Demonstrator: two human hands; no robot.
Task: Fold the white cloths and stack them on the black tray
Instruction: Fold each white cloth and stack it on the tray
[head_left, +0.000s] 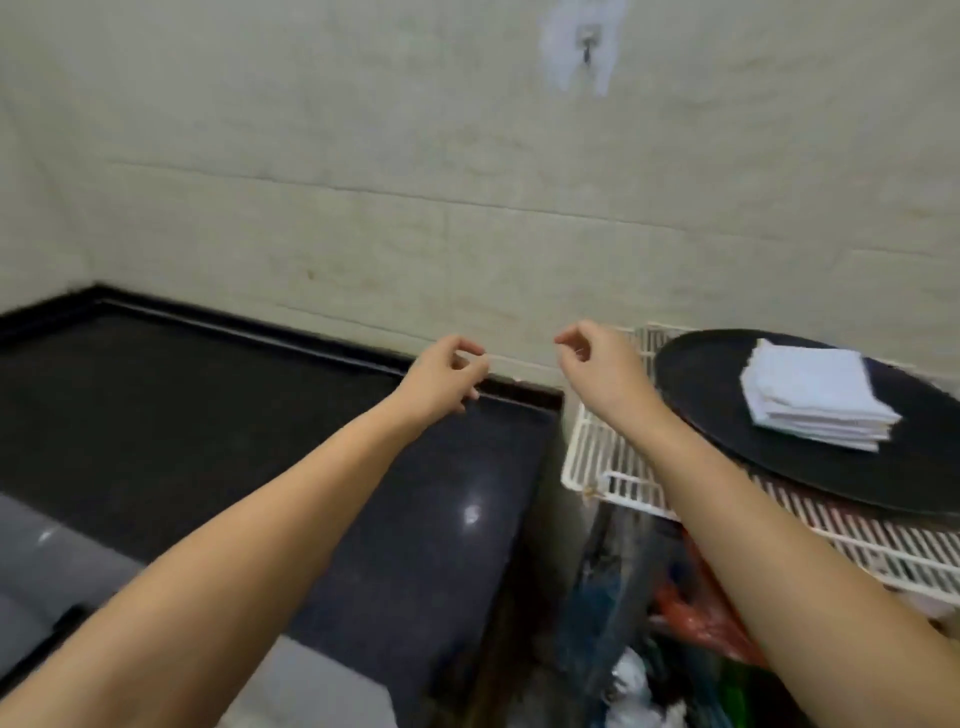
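A stack of folded white cloths (820, 397) sits on the black tray (727, 415), a round tray resting on a white wire rack (613, 467) at the right, near the wall. The cloths lie toward the tray's far right part, their edges roughly squared, one on another.

Both hands are raised in the air in front of the tiled wall (363, 182), apart from each other and from the tray. The left hand (447, 379) has its fingers loosely curled, thumb and forefinger close together; the right hand (592, 364) is shaped the same way, just left of the tray's rim. Whether either one pinches anything is too blurred to tell.

Below the left forearm runs the dark, glossy bench (208, 415). Under the rack lie mixed bags and plastic clutter (675, 623).
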